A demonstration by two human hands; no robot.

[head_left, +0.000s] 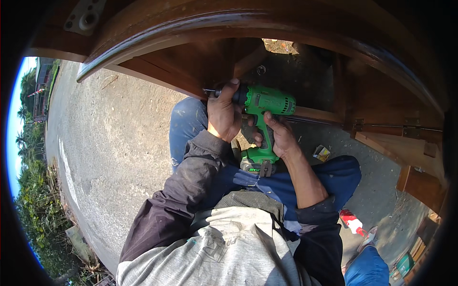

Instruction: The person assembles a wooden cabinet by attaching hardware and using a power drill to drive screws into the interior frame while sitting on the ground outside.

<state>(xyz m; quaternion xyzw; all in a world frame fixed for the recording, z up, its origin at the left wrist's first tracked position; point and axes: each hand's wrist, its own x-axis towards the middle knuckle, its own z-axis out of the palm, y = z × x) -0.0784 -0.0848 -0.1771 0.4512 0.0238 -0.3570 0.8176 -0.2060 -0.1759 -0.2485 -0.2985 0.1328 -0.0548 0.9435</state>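
Note:
A green and black cordless drill (273, 101) lies across my lap, below the edge of a brown wooden piece of furniture (191, 66). Its chuck and bit (210, 91) point to the left. My left hand (225, 113) is closed around the chuck end. The handle is in the grip of my right hand (281, 136), with the thumb up near the drill's body. Under the handle sits the battery pack (257, 166). The bit's tip is close to the wooden panel's lower edge; whether they touch I cannot tell.
A curved wooden edge (229, 24) arches over my hands. Hinged wood (396, 143) stands at the right. A small yellow box (321, 153) and a red and white bottle (351, 221) are on the concrete ground (119, 148). Another person's blue-clad leg (367, 269) shows at lower right.

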